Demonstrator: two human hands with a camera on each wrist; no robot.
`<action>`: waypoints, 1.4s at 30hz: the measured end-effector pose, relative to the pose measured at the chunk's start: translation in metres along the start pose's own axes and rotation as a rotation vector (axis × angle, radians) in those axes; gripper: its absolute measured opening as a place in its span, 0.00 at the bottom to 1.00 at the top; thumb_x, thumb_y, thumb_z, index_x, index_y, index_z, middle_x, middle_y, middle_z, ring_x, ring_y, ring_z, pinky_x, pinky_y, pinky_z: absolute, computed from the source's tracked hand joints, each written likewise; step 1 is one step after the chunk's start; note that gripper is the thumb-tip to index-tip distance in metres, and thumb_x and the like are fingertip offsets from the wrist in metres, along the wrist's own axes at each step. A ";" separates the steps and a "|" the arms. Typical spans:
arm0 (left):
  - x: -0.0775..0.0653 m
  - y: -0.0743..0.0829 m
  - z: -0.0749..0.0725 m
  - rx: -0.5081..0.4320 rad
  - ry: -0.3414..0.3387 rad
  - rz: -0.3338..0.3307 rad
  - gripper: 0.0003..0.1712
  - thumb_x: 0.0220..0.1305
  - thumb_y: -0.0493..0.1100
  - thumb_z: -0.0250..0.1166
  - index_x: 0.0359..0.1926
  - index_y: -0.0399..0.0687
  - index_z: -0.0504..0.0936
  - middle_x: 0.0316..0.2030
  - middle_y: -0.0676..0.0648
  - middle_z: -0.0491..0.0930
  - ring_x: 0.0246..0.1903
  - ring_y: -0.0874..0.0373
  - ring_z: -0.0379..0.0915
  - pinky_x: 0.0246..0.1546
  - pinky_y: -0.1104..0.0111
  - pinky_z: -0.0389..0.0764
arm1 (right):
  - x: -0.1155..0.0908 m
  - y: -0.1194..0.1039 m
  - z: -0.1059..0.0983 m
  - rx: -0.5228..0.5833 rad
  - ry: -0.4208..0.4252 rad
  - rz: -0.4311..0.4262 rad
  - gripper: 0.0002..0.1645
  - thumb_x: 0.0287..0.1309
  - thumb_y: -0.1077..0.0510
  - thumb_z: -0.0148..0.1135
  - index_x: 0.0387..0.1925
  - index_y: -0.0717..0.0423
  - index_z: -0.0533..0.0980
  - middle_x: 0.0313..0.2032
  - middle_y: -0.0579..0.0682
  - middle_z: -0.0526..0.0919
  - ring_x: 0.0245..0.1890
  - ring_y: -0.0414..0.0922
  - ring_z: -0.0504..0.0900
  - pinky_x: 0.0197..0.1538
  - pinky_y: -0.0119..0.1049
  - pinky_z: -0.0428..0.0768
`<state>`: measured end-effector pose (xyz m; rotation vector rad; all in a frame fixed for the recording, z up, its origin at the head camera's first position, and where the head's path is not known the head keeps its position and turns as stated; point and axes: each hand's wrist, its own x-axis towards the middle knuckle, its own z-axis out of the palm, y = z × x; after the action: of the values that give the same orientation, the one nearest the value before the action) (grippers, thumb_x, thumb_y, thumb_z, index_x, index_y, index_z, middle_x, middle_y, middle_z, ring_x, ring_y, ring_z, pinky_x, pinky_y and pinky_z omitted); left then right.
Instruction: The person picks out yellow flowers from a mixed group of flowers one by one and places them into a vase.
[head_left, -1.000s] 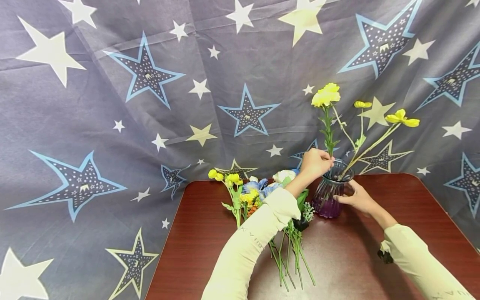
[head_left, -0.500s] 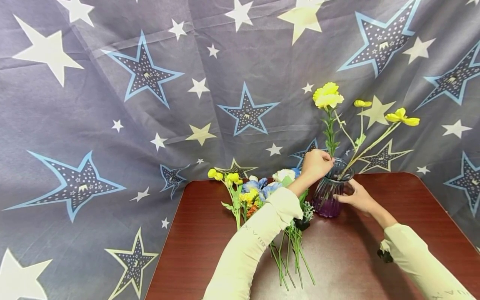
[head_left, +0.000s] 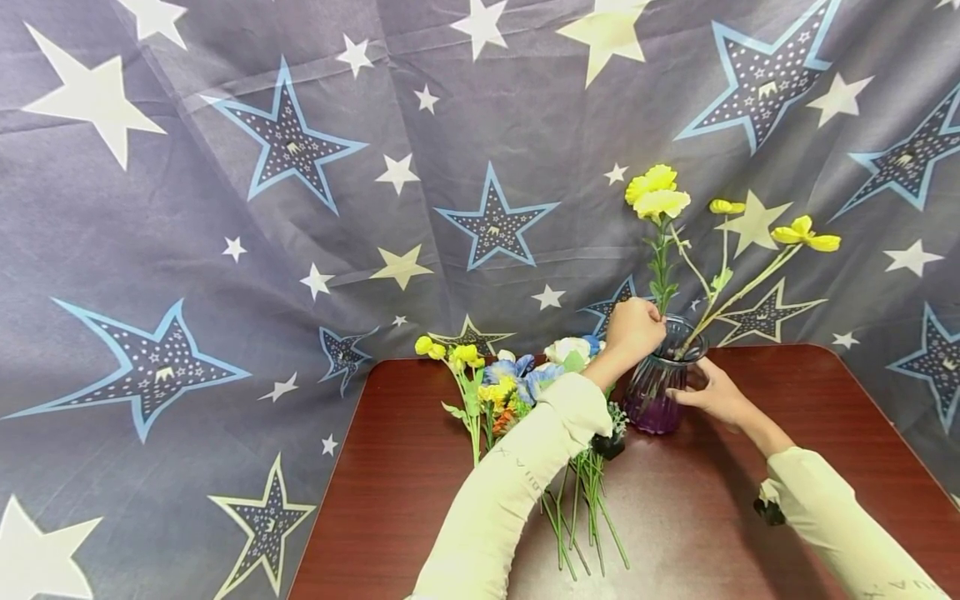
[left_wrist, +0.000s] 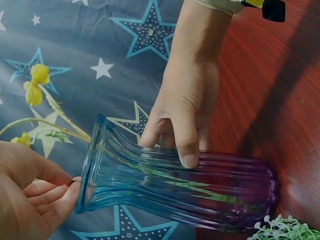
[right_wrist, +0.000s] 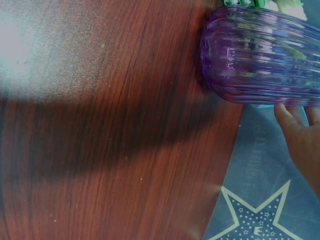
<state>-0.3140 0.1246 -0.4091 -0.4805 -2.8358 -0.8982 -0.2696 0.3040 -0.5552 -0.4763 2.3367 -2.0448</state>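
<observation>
The left hand (head_left: 635, 327) pinches a yellow flower (head_left: 658, 200) by its stem at the rim of the vase (head_left: 652, 410), which the right hand (head_left: 716, 397) grips on the table (head_left: 408, 508), seemingly mid-insertion and calling for gentle lowering.

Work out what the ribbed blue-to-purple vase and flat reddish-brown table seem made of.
Ribbed blue-to-purple vase: probably glossy glass, perhaps plastic; green stems show through. Flat reddish-brown table: apparently satin wood or laminate; it shows dark grain lines and a blurred reflection.
</observation>
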 end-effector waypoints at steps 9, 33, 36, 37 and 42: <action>0.002 0.010 0.001 0.163 -0.061 -0.046 0.30 0.64 0.48 0.69 0.09 0.57 0.65 0.09 0.60 0.63 0.15 0.64 0.63 0.18 0.74 0.65 | 0.000 -0.001 -0.001 -0.053 0.017 0.013 0.40 0.58 0.73 0.67 0.70 0.63 0.63 0.48 0.24 0.80 0.47 0.25 0.81 0.46 0.23 0.83; 0.005 0.009 0.009 0.081 0.008 -0.136 0.28 0.60 0.43 0.68 0.08 0.59 0.65 0.08 0.60 0.63 0.15 0.64 0.62 0.16 0.73 0.63 | -0.002 -0.004 0.000 -0.021 0.005 0.026 0.43 0.59 0.74 0.66 0.73 0.66 0.59 0.49 0.26 0.79 0.48 0.27 0.82 0.47 0.24 0.83; 0.004 0.009 0.009 0.065 0.031 -0.119 0.29 0.60 0.42 0.67 0.07 0.58 0.65 0.07 0.59 0.64 0.14 0.64 0.61 0.15 0.74 0.62 | -0.001 -0.005 0.000 -0.040 0.011 0.029 0.44 0.59 0.73 0.66 0.73 0.68 0.58 0.49 0.27 0.79 0.48 0.27 0.81 0.46 0.24 0.83; 0.004 0.008 0.009 0.064 0.037 -0.115 0.29 0.60 0.42 0.67 0.06 0.58 0.64 0.07 0.59 0.64 0.13 0.64 0.61 0.15 0.74 0.61 | -0.001 -0.005 0.000 -0.044 0.013 0.029 0.44 0.59 0.73 0.67 0.73 0.69 0.57 0.49 0.27 0.79 0.48 0.26 0.81 0.46 0.24 0.83; 0.003 0.007 0.008 0.024 0.050 -0.097 0.30 0.60 0.43 0.68 0.06 0.59 0.64 0.07 0.60 0.64 0.12 0.65 0.57 0.14 0.75 0.58 | 0.000 -0.005 0.000 -0.045 0.012 0.031 0.45 0.59 0.72 0.67 0.73 0.69 0.56 0.49 0.28 0.79 0.48 0.27 0.81 0.47 0.24 0.83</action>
<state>-0.3143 0.1352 -0.4110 -0.3159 -2.8419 -0.8788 -0.2683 0.3041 -0.5506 -0.4272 2.3863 -1.9909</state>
